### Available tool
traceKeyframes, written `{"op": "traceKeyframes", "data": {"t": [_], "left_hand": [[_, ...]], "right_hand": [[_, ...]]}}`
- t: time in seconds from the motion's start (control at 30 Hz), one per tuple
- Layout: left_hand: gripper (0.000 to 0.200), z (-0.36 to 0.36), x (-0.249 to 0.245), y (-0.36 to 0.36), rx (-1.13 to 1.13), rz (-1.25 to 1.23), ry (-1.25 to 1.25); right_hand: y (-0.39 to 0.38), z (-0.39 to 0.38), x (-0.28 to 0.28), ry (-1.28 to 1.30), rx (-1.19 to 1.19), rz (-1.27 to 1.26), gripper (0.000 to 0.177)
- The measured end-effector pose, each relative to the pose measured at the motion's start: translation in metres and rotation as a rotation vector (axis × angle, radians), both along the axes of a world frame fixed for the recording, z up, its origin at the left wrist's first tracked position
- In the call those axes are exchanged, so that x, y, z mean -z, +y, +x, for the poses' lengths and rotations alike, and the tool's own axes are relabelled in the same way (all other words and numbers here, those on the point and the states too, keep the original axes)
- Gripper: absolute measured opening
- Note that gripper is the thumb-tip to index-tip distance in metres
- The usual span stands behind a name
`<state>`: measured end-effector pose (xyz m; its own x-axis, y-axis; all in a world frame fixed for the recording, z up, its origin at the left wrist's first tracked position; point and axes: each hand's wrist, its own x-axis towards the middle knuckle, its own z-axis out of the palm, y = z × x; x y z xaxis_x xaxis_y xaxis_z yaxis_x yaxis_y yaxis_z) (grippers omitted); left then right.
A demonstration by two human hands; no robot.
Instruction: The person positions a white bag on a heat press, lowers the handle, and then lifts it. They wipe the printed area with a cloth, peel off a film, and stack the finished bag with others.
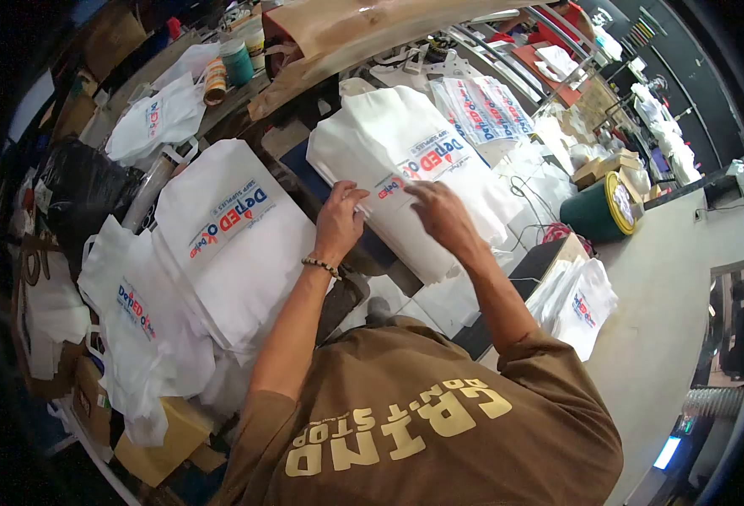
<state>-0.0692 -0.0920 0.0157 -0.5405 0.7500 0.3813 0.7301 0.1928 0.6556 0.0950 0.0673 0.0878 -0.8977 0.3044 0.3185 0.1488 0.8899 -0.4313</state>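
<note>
From here, at the person's shoulder, the slickness of the fabric worries me most. The stack of white bags (405,139) lies at 12 o'clock from the person, slanted, its long side running toward 5 o'clock. An uneven push could make the top layer skate over those beneath and leave the edges out of line. A fingertip dragged sideways might crease the printed lettering (429,158), or lift 2 layers where 1 was meant. The neighbouring pile (228,240) at 10 o'clock sits close to the left forearm (292,316); an elbow swinging outward could knock it askew, onto the loose bags (140,363) beyond it.

Now the pose. Both arms reach forward from the brown shirt (439,422), elbows bent and apart, forearms converging on the stack. The left hand (342,223), with a beaded bracelet (321,266) at its wrist, is at the stack's near edge at 11 o'clock, fingers curled; they seem to pinch the border, but I cannot tell for sure. The right hand (446,218) comes in from 1 o'clock, palm down, fingers loosely bent, tips at the print; whether they grip a layer or merely press, I cannot tell.
</note>
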Motion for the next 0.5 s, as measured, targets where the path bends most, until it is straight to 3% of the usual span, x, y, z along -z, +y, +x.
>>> {"op": "traceKeyframes", "data": {"t": [0.13, 0.2, 0.27, 0.43, 0.5], "left_hand": [[0.024, -0.009, -0.001, 0.011, 0.059, 0.096, 0.196], [0.02, -0.022, 0.009, 0.011, 0.136, -0.054, 0.238], [0.016, -0.027, -0.002, 0.014, 0.161, -0.044, 0.213], [0.016, -0.027, -0.039, 0.025, 0.209, 0.031, 0.118], [0.018, -0.022, -0.049, 0.031, 0.121, 0.256, 0.016]], "right_hand": [[-0.021, 0.004, 0.018, -0.145, -0.041, 0.051, 0.055], [-0.027, 0.007, 0.022, -0.15, -0.014, 0.058, 0.058], [-0.03, 0.007, 0.023, -0.13, 0.028, 0.082, 0.064], [-0.024, 0.004, 0.011, -0.124, 0.063, 0.015, 0.045], [-0.013, 0.003, 0.007, -0.139, 0.083, -0.056, 0.04]]}}
